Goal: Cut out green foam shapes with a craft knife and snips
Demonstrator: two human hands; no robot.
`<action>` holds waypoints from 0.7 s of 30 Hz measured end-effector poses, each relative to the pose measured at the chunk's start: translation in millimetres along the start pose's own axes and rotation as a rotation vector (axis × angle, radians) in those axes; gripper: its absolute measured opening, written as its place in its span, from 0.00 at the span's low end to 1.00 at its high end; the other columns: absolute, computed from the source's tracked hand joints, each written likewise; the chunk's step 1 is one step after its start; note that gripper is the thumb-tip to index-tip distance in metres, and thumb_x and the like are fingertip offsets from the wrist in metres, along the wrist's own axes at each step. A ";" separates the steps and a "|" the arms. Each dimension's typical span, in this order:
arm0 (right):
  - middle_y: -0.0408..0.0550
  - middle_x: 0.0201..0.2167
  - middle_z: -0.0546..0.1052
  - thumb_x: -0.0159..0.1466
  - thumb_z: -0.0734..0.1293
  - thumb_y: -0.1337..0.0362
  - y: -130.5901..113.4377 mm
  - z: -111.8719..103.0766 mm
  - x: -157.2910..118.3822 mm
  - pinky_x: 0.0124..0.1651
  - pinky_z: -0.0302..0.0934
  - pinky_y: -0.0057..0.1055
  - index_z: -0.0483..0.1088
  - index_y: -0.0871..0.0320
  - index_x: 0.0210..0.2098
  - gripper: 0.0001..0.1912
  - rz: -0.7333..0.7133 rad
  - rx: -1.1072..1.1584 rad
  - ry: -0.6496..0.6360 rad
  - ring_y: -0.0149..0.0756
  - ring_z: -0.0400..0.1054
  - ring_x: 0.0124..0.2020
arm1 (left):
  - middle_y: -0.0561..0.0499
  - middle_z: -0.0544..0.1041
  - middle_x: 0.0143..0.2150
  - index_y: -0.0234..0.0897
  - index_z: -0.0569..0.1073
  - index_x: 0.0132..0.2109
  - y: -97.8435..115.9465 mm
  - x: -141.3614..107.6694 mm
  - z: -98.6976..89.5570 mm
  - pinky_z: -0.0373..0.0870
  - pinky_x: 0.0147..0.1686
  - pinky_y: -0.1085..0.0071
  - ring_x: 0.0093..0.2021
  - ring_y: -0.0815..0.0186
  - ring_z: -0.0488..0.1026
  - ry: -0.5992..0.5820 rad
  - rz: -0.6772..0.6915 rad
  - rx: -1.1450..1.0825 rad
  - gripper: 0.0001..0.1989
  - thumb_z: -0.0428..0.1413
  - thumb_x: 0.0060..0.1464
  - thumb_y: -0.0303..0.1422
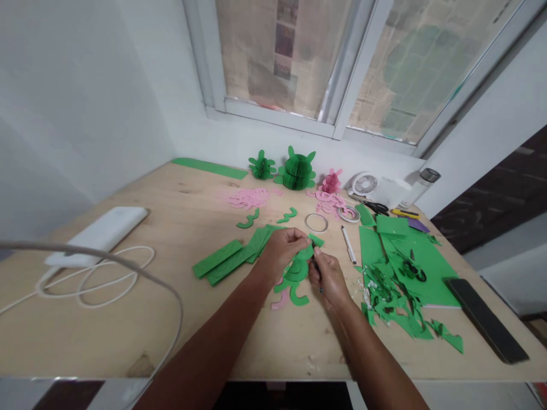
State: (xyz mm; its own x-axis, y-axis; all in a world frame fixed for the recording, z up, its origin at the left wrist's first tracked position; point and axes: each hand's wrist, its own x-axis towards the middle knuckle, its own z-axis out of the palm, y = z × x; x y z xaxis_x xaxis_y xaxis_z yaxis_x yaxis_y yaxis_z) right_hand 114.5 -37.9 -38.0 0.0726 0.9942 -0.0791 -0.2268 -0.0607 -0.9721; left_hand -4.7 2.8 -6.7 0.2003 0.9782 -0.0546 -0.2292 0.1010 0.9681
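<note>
Near the middle of the table, my left hand (287, 246) pinches a piece of green paper (305, 253). My right hand (328, 274) is closed around small dark scissors (315, 261), mostly hidden by the fingers, with the tip at the paper's edge. Under and in front of both hands lie curved green paper cutouts (299, 297) and a pink cutout (280, 300). Left of my left hand, folded green paper strips (224, 257) overlap in a row. Two wavy green cutouts (248, 219) lie beyond them.
Green paper scraps (395, 307) and sheets cover the right side, beside a black oblong case (487, 320). A white marker (348, 245) and tape rolls (348, 214) lie nearby. Paper figures (298, 172) and a fan (364, 184) stand at the back. A cable (177, 296) crosses the left.
</note>
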 end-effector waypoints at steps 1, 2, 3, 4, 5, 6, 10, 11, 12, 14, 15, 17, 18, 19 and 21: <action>0.34 0.08 0.55 0.50 0.69 0.38 0.4 -0.1 0.1 0.16 0.34 0.26 0.61 0.57 0.16 0.29 -0.002 -0.001 0.001 0.22 0.43 0.12 | 0.56 0.69 0.19 0.35 0.70 0.24 -0.2 0.1 0.1 0.60 0.22 0.74 0.19 0.72 0.65 0.000 0.004 0.002 0.09 0.61 0.40 0.35; 0.34 0.08 0.55 0.51 0.69 0.38 0.8 -0.2 0.3 0.16 0.34 0.26 0.60 0.56 0.15 0.29 -0.005 -0.001 0.000 0.22 0.43 0.12 | 0.56 0.69 0.19 0.35 0.70 0.24 -0.2 0.0 0.2 0.60 0.22 0.74 0.19 0.72 0.65 0.000 0.006 0.002 0.09 0.61 0.39 0.35; 0.34 0.08 0.55 0.51 0.69 0.38 1.1 -0.3 0.5 0.16 0.34 0.26 0.59 0.56 0.15 0.30 -0.009 0.000 -0.004 0.22 0.44 0.12 | 0.56 0.69 0.19 0.35 0.70 0.24 -0.1 -0.1 0.4 0.60 0.22 0.74 0.19 0.72 0.64 0.000 0.008 0.003 0.08 0.61 0.40 0.35; 0.35 0.08 0.55 0.51 0.69 0.38 1.5 -0.4 0.7 0.16 0.35 0.26 0.59 0.56 0.15 0.30 -0.013 0.001 -0.007 0.22 0.44 0.12 | 0.56 0.69 0.19 0.35 0.70 0.24 0.1 -0.2 0.5 0.60 0.22 0.74 0.19 0.73 0.64 0.001 0.009 0.004 0.08 0.61 0.40 0.35; 0.35 0.08 0.55 0.51 0.69 0.37 1.7 -0.5 0.8 0.16 0.34 0.26 0.58 0.56 0.14 0.30 -0.014 0.003 -0.010 0.22 0.43 0.12 | 0.56 0.69 0.19 0.35 0.70 0.24 0.3 -0.4 0.6 0.59 0.22 0.75 0.20 0.73 0.64 0.004 0.011 0.006 0.08 0.61 0.40 0.35; 0.34 0.09 0.55 0.51 0.69 0.37 1.8 -0.5 0.9 0.16 0.34 0.26 0.58 0.56 0.14 0.30 -0.015 0.003 -0.012 0.22 0.43 0.12 | 0.56 0.70 0.19 0.35 0.70 0.24 0.5 -0.4 0.6 0.59 0.22 0.75 0.20 0.73 0.64 0.008 0.012 0.008 0.08 0.61 0.40 0.34; 0.34 0.09 0.55 0.51 0.68 0.36 1.5 -0.5 0.7 0.16 0.34 0.26 0.58 0.56 0.15 0.30 -0.016 -0.009 -0.015 0.23 0.42 0.12 | 0.56 0.69 0.19 0.35 0.70 0.24 0.2 0.2 -0.5 0.60 0.22 0.75 0.20 0.73 0.64 -0.005 0.005 0.002 0.09 0.61 0.39 0.34; 0.34 0.09 0.55 0.51 0.68 0.36 1.4 -0.4 0.5 0.16 0.34 0.26 0.58 0.56 0.15 0.30 -0.016 -0.012 -0.019 0.23 0.42 0.12 | 0.56 0.69 0.19 0.35 0.70 0.24 0.1 0.5 -0.9 0.61 0.22 0.75 0.20 0.72 0.64 -0.012 -0.002 -0.003 0.09 0.61 0.39 0.34; 0.34 0.09 0.55 0.51 0.68 0.36 1.2 -0.3 0.3 0.16 0.34 0.26 0.58 0.56 0.15 0.30 -0.016 -0.014 -0.021 0.23 0.42 0.12 | 0.56 0.69 0.19 0.35 0.70 0.24 -0.1 0.9 -1.3 0.61 0.22 0.74 0.20 0.72 0.64 -0.021 -0.010 -0.009 0.09 0.61 0.39 0.34; 0.34 0.08 0.54 0.51 0.68 0.36 1.0 -0.2 -0.1 0.16 0.34 0.26 0.59 0.56 0.15 0.30 -0.010 -0.011 -0.023 0.23 0.42 0.12 | 0.56 0.70 0.19 0.35 0.70 0.24 -0.5 1.6 -2.0 0.62 0.23 0.74 0.20 0.72 0.65 -0.033 -0.017 -0.015 0.08 0.61 0.39 0.34; 0.34 0.09 0.54 0.51 0.68 0.36 0.8 -0.1 -0.3 0.16 0.33 0.26 0.58 0.56 0.15 0.30 -0.007 -0.008 -0.024 0.23 0.42 0.12 | 0.56 0.70 0.19 0.35 0.70 0.24 -0.7 2.0 -2.4 0.63 0.23 0.75 0.21 0.72 0.65 -0.038 -0.014 -0.011 0.08 0.61 0.39 0.34; 0.34 0.09 0.54 0.51 0.68 0.36 0.5 -0.1 -0.5 0.16 0.34 0.26 0.58 0.56 0.14 0.31 -0.004 -0.006 -0.026 0.23 0.42 0.12 | 0.56 0.70 0.20 0.35 0.70 0.23 -1.1 2.6 -2.9 0.62 0.23 0.76 0.21 0.72 0.64 -0.046 -0.003 0.007 0.08 0.61 0.39 0.34; 0.34 0.09 0.55 0.51 0.68 0.36 0.3 0.0 -0.5 0.16 0.34 0.26 0.58 0.56 0.14 0.31 -0.006 -0.008 -0.028 0.23 0.43 0.12 | 0.56 0.70 0.20 0.35 0.70 0.23 -1.3 2.8 -3.1 0.62 0.23 0.76 0.21 0.73 0.64 -0.047 -0.001 0.019 0.08 0.61 0.38 0.34; 0.35 0.09 0.55 0.51 0.68 0.36 0.2 0.0 -0.5 0.16 0.34 0.26 0.58 0.56 0.14 0.31 -0.008 -0.012 -0.027 0.23 0.43 0.12 | 0.56 0.70 0.20 0.35 0.70 0.23 -1.5 3.0 -3.3 0.61 0.22 0.76 0.21 0.73 0.64 -0.046 -0.003 0.026 0.08 0.61 0.38 0.34; 0.34 0.08 0.55 0.50 0.68 0.35 0.1 -0.1 -0.5 0.16 0.34 0.26 0.58 0.56 0.14 0.31 -0.012 -0.018 -0.022 0.23 0.42 0.12 | 0.56 0.70 0.20 0.35 0.70 0.23 -1.8 3.1 -3.6 0.62 0.22 0.76 0.21 0.72 0.65 -0.052 -0.014 0.026 0.08 0.61 0.39 0.34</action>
State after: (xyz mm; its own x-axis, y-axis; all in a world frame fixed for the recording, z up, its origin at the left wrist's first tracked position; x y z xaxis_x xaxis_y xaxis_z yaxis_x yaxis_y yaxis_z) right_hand 114.5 -38.4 -38.1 0.0541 0.9966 -0.0629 -0.2088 -0.0503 -0.9767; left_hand -7.1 6.3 -9.5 0.2525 0.9660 -0.0565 -0.2017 0.1097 0.9733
